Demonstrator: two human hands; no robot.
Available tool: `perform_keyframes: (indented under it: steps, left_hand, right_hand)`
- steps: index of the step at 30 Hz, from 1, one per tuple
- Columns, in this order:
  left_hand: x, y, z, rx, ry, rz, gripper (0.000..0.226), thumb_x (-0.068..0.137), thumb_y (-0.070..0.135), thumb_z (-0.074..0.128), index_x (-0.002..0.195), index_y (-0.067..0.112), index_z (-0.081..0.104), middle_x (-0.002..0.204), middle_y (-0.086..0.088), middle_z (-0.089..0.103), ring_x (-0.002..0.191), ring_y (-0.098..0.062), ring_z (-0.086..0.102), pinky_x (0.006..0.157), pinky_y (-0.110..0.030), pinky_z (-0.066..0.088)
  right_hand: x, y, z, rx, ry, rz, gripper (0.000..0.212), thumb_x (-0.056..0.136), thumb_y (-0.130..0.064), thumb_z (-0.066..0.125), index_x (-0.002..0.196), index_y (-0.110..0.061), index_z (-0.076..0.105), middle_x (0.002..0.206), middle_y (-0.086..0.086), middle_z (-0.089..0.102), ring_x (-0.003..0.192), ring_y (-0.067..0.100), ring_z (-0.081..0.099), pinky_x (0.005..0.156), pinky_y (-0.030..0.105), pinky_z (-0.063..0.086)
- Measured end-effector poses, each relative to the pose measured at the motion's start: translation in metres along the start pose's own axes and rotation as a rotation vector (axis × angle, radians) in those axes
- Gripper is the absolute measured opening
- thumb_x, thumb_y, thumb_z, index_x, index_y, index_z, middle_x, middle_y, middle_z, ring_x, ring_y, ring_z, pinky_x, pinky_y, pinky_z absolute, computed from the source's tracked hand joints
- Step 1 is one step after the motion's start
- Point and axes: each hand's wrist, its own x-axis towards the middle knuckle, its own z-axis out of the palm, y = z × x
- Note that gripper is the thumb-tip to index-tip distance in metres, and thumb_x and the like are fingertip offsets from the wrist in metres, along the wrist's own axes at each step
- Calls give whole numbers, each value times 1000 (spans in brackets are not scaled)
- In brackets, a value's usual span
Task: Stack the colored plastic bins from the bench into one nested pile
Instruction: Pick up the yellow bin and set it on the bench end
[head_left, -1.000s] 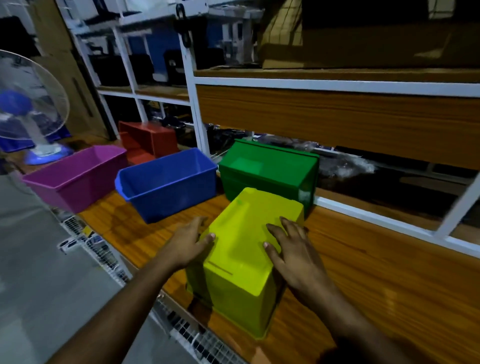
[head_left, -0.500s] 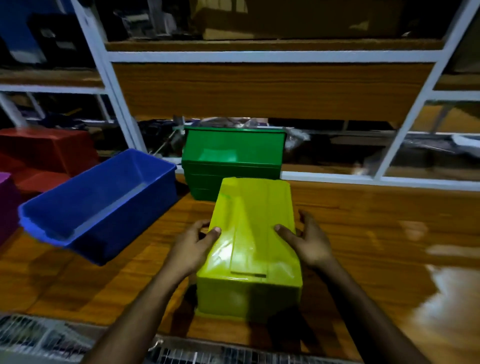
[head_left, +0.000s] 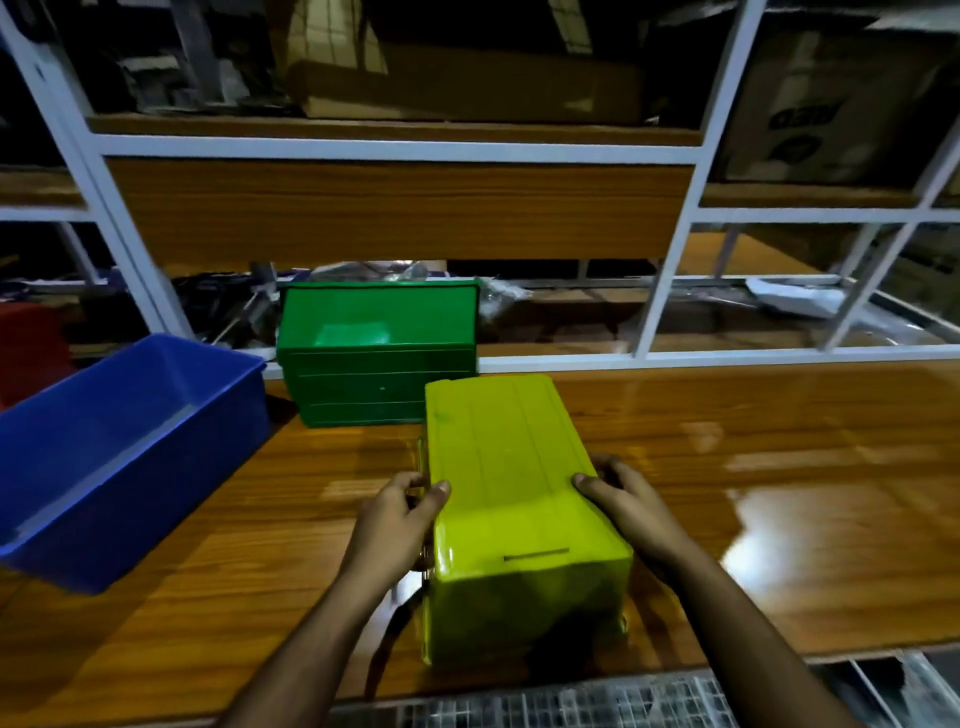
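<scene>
- Yellow bin (head_left: 511, 483) sits upside down on the wooden bench (head_left: 753, 467), near its front edge, base facing up; its far end is just beside the green bin (head_left: 376, 353), prob. touching but can't be sure from this angle.
- Handling, judged: thin moulded plastic, empty, so light; walls stiff enough to take a two-sided squeeze w/o buckling much. Glossy surface, so likely a bit slippery; palms on the side walls should beat fingertips alone. Not fragile.
- Best hold, imo: both long sides, low toward the rim where it flares, then flip it upright before nesting.
- Left hand (head_left: 400, 514) grips the bin's left wall, thumb hooked over the top edge, fingers curled down the side.
- Right hand (head_left: 626, 504) mirrors it on the right wall, thumb on the top surface, fingers wrapped round the side; fingertips hidden behind the bin.
- Both forearms come in from the near edge, roughly symmetric, wrists about level w/ the bin's top.
- Blue bin (head_left: 124, 447) stands open side up, well to the left and apart; green bin behind also looks open side up. A red bin (head_left: 28, 348) shows at far left, mostly cut off.
</scene>
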Motion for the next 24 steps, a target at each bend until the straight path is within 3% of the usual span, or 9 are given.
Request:
perform_keyframes:
  steps: [2,5,8,11,13,16,19,21,24]
  left_hand:
    - [-2,10,20,2,12,2,45,87,53,59,118,20,61,97,1,71,77,-16,70,61,-39,58]
    - [-6,30,49,18,67,9,48,81,53,61,113,17,62,98,0,72,90,-20,67,78,-40,53]
    - [-10,51,83,4,141,24,33,80,43,65,105,22,61,97,-3,71,90,-24,67,77,-40,53]
    - [-13,70,117,3,178,57,19,91,21,63,106,28,53,91,-10,67,79,-29,65,68,-44,51]
    - [-13,78,136,19,172,55,18,92,19,60,107,28,55,95,-11,69,83,-32,66,72,-46,53]
    - [-13,88,153,86,50,-12,42,92,44,56,124,18,61,122,-11,65,115,-31,59,94,-39,47]
    - [-14,108,157,329,20,-98,75,84,74,31,131,24,59,138,-19,53,134,-35,37,113,-42,26]
    - [-17,127,151,91,-19,-91,77,81,79,38,137,29,52,145,-12,48,138,-31,35,116,-43,24]
    - [-19,138,135,-295,-119,-32,92,59,86,58,133,33,53,132,5,62,120,-15,59,103,-44,46]
  right_hand:
    - [-7,2,-21,-15,-35,-35,48,89,-17,65,134,-7,51,126,9,65,108,20,66,76,21,55]
    - [-16,1,-52,-8,-100,-71,59,77,-18,64,134,-11,53,125,6,67,110,19,66,83,25,55]
    - [-23,-9,-89,8,-146,-127,69,70,-16,61,138,-16,50,126,1,66,107,14,67,80,24,54]
    - [-23,-23,-122,-57,-107,-170,91,62,-26,67,149,-19,39,146,-2,50,130,15,50,108,40,43]
    - [-23,-35,-139,-195,-91,-245,95,58,-42,64,149,-28,38,150,-9,44,135,11,43,113,45,36]
    - [-23,-56,-148,-538,-28,-360,96,61,-57,53,151,-29,33,156,-5,35,142,16,32,117,39,26]
    - [-28,-66,-133,-777,-18,-435,91,70,-71,38,153,-36,25,161,-4,26,147,19,21,117,45,22]
    - [-34,-70,-117,-866,-86,-534,75,82,-72,31,151,-42,25,161,-9,25,147,19,18,116,47,20]
    - [-43,-76,-103,-873,-173,-636,55,95,-58,27,147,-40,34,156,-14,35,146,18,24,116,44,26]
